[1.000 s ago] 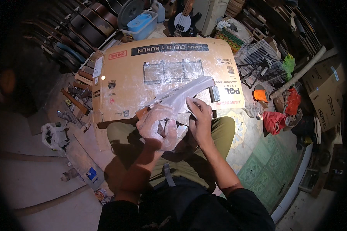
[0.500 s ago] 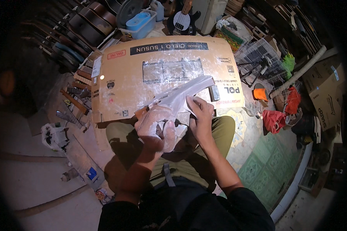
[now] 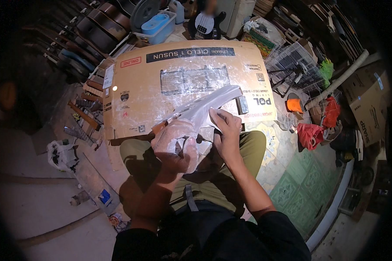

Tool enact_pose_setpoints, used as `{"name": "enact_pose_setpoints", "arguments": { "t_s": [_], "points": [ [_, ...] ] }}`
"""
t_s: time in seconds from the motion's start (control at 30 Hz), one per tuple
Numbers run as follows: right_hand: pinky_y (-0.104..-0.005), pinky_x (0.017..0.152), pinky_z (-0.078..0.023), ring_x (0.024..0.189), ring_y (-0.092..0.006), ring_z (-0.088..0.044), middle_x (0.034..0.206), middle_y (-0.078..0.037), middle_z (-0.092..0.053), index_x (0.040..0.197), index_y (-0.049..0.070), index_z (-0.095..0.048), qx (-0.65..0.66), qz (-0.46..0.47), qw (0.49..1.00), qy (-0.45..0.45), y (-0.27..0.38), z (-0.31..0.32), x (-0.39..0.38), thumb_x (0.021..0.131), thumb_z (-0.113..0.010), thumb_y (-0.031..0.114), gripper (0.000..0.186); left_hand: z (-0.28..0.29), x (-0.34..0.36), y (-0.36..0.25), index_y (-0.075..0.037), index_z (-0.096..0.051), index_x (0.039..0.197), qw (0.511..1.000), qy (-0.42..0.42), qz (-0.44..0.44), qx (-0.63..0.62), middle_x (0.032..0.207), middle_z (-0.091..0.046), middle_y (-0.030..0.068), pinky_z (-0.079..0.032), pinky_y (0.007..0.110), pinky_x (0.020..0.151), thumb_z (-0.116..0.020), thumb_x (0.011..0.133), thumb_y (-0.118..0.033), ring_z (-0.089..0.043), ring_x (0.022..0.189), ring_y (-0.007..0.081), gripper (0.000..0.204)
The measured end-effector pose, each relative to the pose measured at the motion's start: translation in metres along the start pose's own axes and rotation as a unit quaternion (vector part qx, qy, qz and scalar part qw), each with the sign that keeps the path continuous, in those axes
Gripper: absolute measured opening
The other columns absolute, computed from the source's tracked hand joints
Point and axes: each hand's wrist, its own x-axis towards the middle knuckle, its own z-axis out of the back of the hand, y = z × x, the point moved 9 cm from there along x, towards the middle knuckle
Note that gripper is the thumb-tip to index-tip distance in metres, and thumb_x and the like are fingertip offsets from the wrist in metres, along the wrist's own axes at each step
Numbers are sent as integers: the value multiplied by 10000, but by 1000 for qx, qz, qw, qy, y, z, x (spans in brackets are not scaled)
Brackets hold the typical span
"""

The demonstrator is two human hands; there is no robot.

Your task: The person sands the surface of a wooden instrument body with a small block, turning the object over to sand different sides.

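Observation:
A long, pale, dust-coated guitar neck [image 3: 220, 96] lies slantwise over my lap, with several small holes along its left part. My left hand [image 3: 174, 145], powdered with white dust, is closed round its lower left end. On the right side, my right hand [image 3: 225, 128] presses a thin pale sheet, which looks like sandpaper [image 3: 214, 118], against the neck's near edge. Its thumb and fingers are pinched together. A dark block [image 3: 242, 105] sits beneath the neck's far right end. What lies under my left palm is hidden.
A big dust-streaked cardboard sheet [image 3: 137, 104] spreads before my knees. Wood pieces [image 3: 89, 115] lie at its left. A wire cage [image 3: 294, 65] and red bags [image 3: 310, 136] stand on the right. Guitars [image 3: 96, 30], a plastic tub [image 3: 159, 28] and an electric bass [image 3: 204, 26] are behind.
My right hand has shifted very slightly along the neck's edge. The neck and my left hand have barely moved.

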Motion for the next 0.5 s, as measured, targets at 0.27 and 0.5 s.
{"name": "enact_pose_setpoints", "arguments": {
  "t_s": [0.27,0.5],
  "points": [
    [-420,950,-406,1061,-346,-534,1283,-112,-623,1309,112,-674,-21,-6,1000,-4,-5,0,5,678,-588,-134,683,1,5,2,29,-591,919,1000,-10,4,-3,853,-670,163,-533,389,784,-607,907,-122,-661,817,258,153],
    [-407,995,-409,1100,-345,-530,1263,-134,-624,1330,114,-670,3,-49,999,20,-5,0,10,686,-564,-154,705,4,1,6,38,-593,923,1000,-7,-5,12,865,-673,172,-534,390,785,-612,889,-101,-664,836,268,144]
  ]
}}
